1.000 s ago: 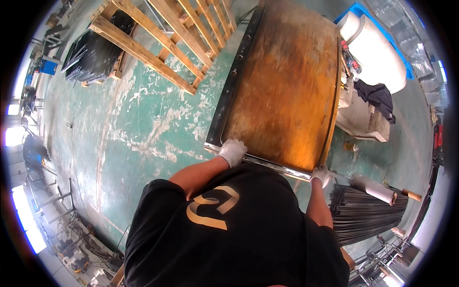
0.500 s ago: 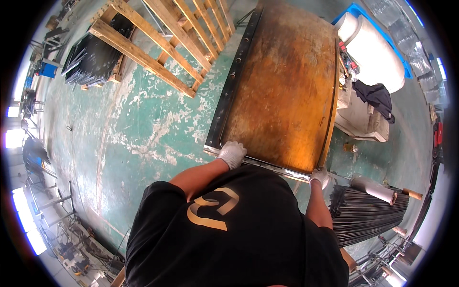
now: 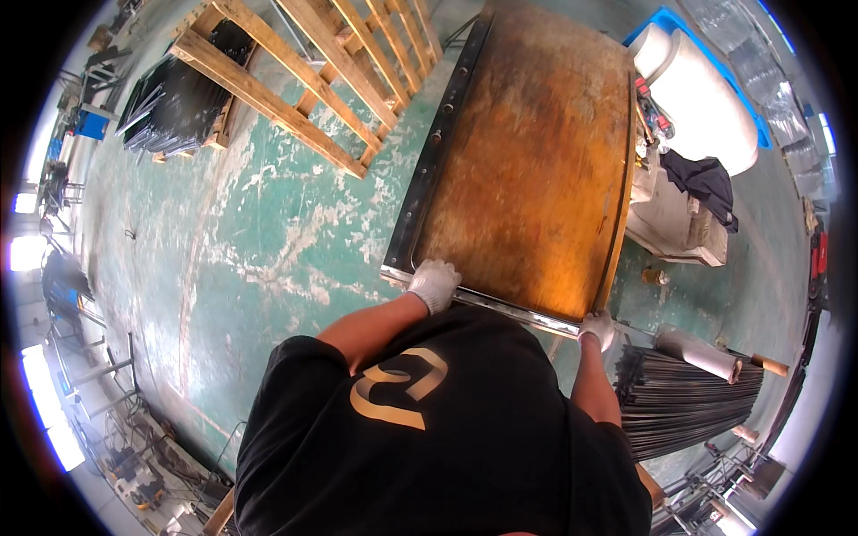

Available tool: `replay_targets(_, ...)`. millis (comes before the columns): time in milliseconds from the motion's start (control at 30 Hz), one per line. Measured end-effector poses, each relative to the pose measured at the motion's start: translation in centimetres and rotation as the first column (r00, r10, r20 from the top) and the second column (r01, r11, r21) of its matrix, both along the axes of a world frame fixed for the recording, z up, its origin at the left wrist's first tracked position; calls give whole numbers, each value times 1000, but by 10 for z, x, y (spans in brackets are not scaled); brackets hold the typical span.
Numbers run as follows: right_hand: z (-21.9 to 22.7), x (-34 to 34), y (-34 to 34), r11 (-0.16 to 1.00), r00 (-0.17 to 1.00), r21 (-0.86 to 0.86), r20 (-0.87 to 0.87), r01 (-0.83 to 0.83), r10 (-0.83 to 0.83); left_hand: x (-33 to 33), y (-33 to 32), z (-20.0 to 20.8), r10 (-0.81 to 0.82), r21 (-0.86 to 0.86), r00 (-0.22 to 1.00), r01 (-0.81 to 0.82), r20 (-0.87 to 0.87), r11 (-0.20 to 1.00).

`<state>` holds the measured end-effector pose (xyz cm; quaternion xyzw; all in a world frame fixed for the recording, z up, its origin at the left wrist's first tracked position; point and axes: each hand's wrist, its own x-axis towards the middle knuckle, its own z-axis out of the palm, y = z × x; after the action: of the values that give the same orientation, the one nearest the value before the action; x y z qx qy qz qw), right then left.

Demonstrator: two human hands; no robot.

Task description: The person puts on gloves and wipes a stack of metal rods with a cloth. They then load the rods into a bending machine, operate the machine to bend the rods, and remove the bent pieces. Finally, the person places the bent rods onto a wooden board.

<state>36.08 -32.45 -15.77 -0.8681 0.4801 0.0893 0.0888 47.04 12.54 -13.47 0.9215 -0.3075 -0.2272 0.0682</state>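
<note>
A large wooden-topped workbench (image 3: 527,170), stained orange-brown, stands in front of me. A silver metal strip (image 3: 518,312) runs along its near edge, and a black metal bar with a row of holes (image 3: 438,134) lines its left side. My left hand (image 3: 435,285), in a whitish knit glove, is closed over the strip near the left corner. At the near right corner my right hand (image 3: 597,330), gloved alike, grips the strip's other end. The fingers of both hands are partly hidden, and my dark shirt covers some of the near edge.
Wooden pallets (image 3: 313,85) stand at the far left, near a stack of dark wrapped bars (image 3: 183,98). Right of the bench are large white rolls (image 3: 706,98), a dark cloth (image 3: 702,183) and red tools (image 3: 657,112). A bundle of black rods (image 3: 684,402) lies at the near right.
</note>
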Motion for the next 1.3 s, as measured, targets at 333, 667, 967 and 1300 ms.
replay_targets(333, 5, 0, 2, 999, 999, -7, 20, -33, 33, -5, 0, -8, 12, -26, 998, -10, 63, 1000)
replay_targets(667, 11, 3, 7, 1000, 1000, -2, 21, -14, 14, -6, -1, -9, 31, -28, 997, -30, 69, 999)
replay_targets(967, 3, 0, 1, 1000, 999, 23, 46, 0, -1, -5, -1, -4, 37, -34, 997, -35, 61, 999)
replay_targets(1300, -3, -4, -6, 1000, 998, 15, 68, -12, 11, -5, -2, -4, 32, -30, 999, -30, 39, 999)
